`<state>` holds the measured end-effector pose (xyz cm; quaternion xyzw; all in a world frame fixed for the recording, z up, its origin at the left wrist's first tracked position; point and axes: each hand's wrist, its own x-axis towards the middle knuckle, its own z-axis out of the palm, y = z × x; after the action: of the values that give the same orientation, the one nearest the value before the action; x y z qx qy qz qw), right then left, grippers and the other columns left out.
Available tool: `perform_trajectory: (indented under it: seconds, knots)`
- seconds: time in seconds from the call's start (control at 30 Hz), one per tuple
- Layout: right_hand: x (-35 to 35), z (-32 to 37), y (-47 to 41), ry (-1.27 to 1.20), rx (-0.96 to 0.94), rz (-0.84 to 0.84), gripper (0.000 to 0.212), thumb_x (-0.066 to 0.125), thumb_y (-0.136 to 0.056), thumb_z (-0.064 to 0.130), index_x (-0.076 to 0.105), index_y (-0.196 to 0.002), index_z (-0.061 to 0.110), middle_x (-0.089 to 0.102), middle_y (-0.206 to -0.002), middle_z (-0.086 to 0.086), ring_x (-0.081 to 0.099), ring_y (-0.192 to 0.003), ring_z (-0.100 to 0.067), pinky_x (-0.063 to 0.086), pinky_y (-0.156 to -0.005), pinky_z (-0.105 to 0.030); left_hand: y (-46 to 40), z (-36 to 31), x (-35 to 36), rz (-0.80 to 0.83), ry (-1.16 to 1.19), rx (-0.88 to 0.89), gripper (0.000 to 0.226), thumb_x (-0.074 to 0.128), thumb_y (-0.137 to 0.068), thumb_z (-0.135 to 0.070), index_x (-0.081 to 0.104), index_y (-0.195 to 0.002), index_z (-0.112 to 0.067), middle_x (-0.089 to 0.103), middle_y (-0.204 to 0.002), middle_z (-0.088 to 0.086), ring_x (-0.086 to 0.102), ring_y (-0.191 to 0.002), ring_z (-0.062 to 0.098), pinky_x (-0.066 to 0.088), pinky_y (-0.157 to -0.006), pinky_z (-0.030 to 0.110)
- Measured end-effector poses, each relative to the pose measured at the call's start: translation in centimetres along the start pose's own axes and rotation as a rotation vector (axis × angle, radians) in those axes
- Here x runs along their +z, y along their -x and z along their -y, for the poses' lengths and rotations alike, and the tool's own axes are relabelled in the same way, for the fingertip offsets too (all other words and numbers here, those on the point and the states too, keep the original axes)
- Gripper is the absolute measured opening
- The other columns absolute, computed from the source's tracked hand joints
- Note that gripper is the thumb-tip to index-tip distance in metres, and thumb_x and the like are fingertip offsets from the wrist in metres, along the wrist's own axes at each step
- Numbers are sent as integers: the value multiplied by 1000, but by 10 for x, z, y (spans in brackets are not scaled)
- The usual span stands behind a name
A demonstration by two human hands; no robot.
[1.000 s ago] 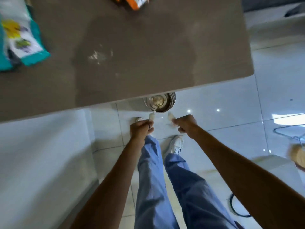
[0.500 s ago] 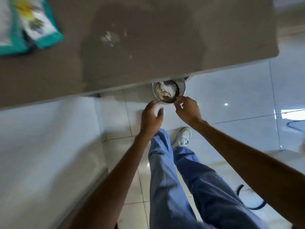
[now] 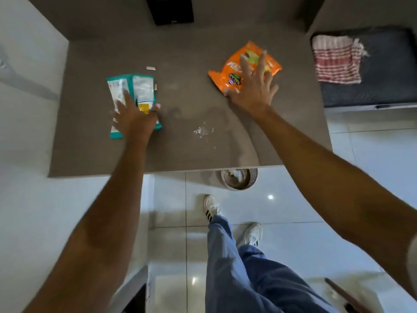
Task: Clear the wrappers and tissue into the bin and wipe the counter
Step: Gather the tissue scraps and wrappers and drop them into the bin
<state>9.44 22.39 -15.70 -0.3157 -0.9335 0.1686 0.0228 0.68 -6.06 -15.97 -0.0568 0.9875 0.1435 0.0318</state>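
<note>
A teal and white wrapper (image 3: 140, 89) lies on the brown counter (image 3: 191, 105) at the left; my left hand (image 3: 135, 118) rests on its near end, fingers around it. An orange snack wrapper (image 3: 232, 73) lies to the right; my right hand (image 3: 255, 86) is spread flat on top of it. A small round metal bin (image 3: 248, 180) stands on the floor under the counter's front edge, with white tissue (image 3: 238, 173) inside. White crumbs (image 3: 203, 131) and a wet smear mark the counter's middle. A red and white striped cloth (image 3: 334, 59) lies on a dark mat at the right.
A tiny white scrap (image 3: 150, 68) lies behind the teal wrapper. A black box (image 3: 169, 10) stands at the counter's back. White walls flank the counter on the left. My legs and shoes stand on glossy white tiles just before the bin.
Both hands rose from the bin at floor level up to the counter. The left now lies on the teal wrapper, the right on the orange one. The tissue stays in the bin.
</note>
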Motion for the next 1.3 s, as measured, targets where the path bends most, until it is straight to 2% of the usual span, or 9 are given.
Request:
perform_trajectory:
  seconds: [0.13,0.23,0.4,0.53,0.67,0.8,0.97,1.17,1.3]
  knots:
    - [7,-6,-33,-2,-8,-3,36,58,-99,34,68,-130,19,55,-143,-14,44,-137,-39,47,-106,-49,-4,1,8,-64,-75,141,47,42,-107,-35,67,-131,-2,67,-133,27,62,-122,47,51,-103,51]
    - [-11,-8,-18,-161,-9,-42,30,52,-99,15,71,-118,2,62,-135,-21,54,-128,-39,49,-95,-42,13,-9,-14,-97,-20,113,39,43,-108,-27,70,-126,-4,71,-126,25,65,-115,45,49,-93,47]
    - [-29,-41,126,-518,-253,-341,18,57,-89,10,68,-103,11,65,-106,-9,57,-98,-25,44,-80,-24,143,9,-30,-434,362,410,27,66,-98,-22,59,-75,-10,62,-67,11,47,-55,21,28,-55,25]
    - [0,-108,275,-593,-424,21,16,52,-99,18,63,-111,20,65,-110,-6,61,-97,-21,49,-85,-23,283,56,3,15,558,533,21,53,-102,-36,56,-93,-17,52,-82,-5,45,-65,2,37,-57,9]
    - [57,-164,306,-564,-201,347,27,45,-102,22,67,-107,8,68,-108,-13,64,-98,-29,47,-86,-27,319,66,82,288,458,529,17,48,-99,-30,59,-98,-17,58,-79,-5,52,-63,12,49,-54,30]
    - [166,-190,247,-520,182,370,13,51,-94,3,61,-94,-5,65,-95,-24,64,-84,-40,52,-73,-47,281,43,216,304,325,406,17,63,-95,-10,74,-99,2,69,-101,21,68,-82,32,55,-66,38]
    - [310,-191,164,-1122,1041,279,13,47,-95,2,59,-97,7,62,-91,-20,61,-80,-31,59,-72,-51,210,-4,382,523,179,314,33,64,-92,-16,72,-123,-8,72,-122,21,70,-109,43,58,-87,44]
    - [382,-204,121,-1537,1188,613,54,53,-97,58,79,-113,13,73,-130,-15,64,-126,-38,46,-115,-51,166,-35,471,1118,622,-459,51,40,-111,-42,55,-144,-5,63,-146,21,62,-132,36,49,-117,49]
    - [366,-209,116,-1596,1151,558,74,41,-96,70,62,-144,17,65,-143,-15,59,-135,-37,41,-120,-53,161,-24,446,952,795,-394,38,44,-110,-40,58,-134,-15,58,-152,19,59,-131,26,46,-118,40]
